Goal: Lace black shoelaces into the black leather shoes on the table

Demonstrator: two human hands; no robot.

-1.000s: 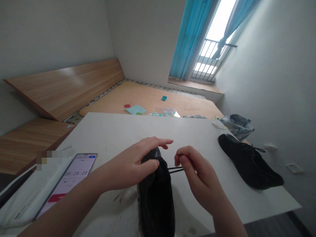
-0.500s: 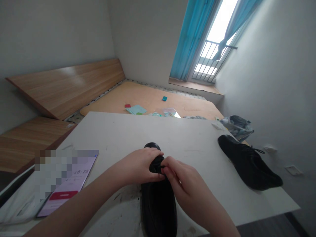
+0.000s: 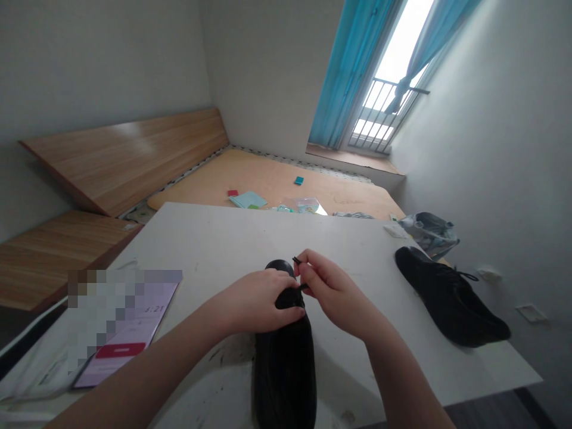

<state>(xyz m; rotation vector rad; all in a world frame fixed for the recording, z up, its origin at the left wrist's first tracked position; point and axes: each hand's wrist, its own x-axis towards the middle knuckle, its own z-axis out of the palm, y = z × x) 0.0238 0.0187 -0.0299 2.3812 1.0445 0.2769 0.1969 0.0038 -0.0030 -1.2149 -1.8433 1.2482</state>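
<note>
A black shoe [image 3: 286,369] lies on the white table [image 3: 214,238] in front of me, its toe pointing away. My left hand [image 3: 261,301] is wrapped over the shoe's front part, thumb and fingers closed around the lacing area. Pinched in my right hand [image 3: 324,283] is a black shoelace [image 3: 297,261]; its end pokes out past the fingertips, and a stretch of it runs down to the shoe. Part of the lacing is hidden under my left hand. A second black shoe [image 3: 447,295], with its lace tied, rests at the table's right side.
At the left lies a phone [image 3: 129,339] with a lit screen, partly blurred out. A plastic bag [image 3: 431,229] stands beyond the table's right edge. Behind the table, a bed board [image 3: 268,170] bears a light-blue packet [image 3: 248,199] and other small items.
My right hand has moved up and away from the shoe's lacing, drawing the lace out to the right. My left hand stays on the shoe.
</note>
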